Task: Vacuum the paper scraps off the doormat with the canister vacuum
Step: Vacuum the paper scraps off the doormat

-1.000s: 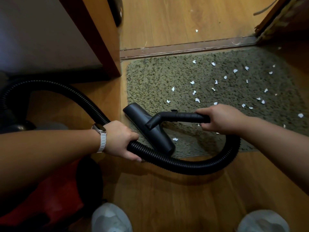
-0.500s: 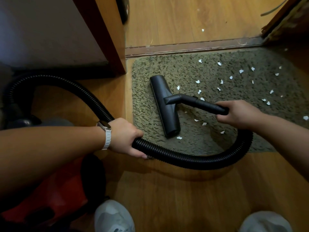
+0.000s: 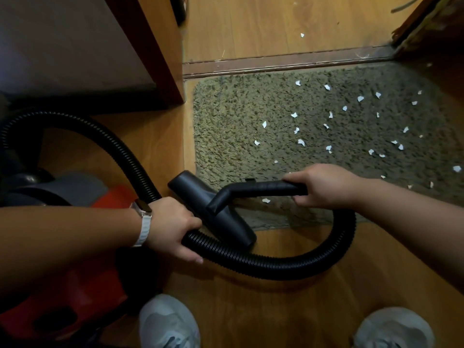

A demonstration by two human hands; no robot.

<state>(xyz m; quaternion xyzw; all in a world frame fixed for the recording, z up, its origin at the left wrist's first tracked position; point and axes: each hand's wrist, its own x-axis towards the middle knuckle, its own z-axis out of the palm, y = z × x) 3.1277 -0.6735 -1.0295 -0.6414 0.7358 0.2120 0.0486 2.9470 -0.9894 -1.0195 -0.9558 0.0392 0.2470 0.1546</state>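
Two grey sneakers at the near edge, standing on orange-brown wood laminate floor.

Red canister vacuum with a dark grey top sits at near left, beside the left shoe. Body is closed, so the contents are not visible.

Black ribbed flexible hose arcs out of the canister, passes through the left hand, then loops along the floor and up to the right hand.

Left hand: fingers and thumb wrapped round the hose. White watch strap is on that wrist.

Right hand: fingers curled round the black rigid plastic handle tube, knuckles up.

The tube ends in a black flat floor nozzle, lying diagonally over the near-left corner of the olive-green shaggy doormat. Both nozzle ends overhang onto the laminate. Cannot tell whether it presses into the pile.

Small white torn paper scraps are scattered over the mat's middle and right. One lies just beside the nozzle under the tube; the far-left part of the mat is bare pile.

Edges:
- The left mat edge runs near a red-brown wooden door post, with a narrow floor strip between them.
- The far edge butts against a dark brown wooden threshold strip.
- More laminate lies beyond, with one scrap on it.
- The right side is in shadow.
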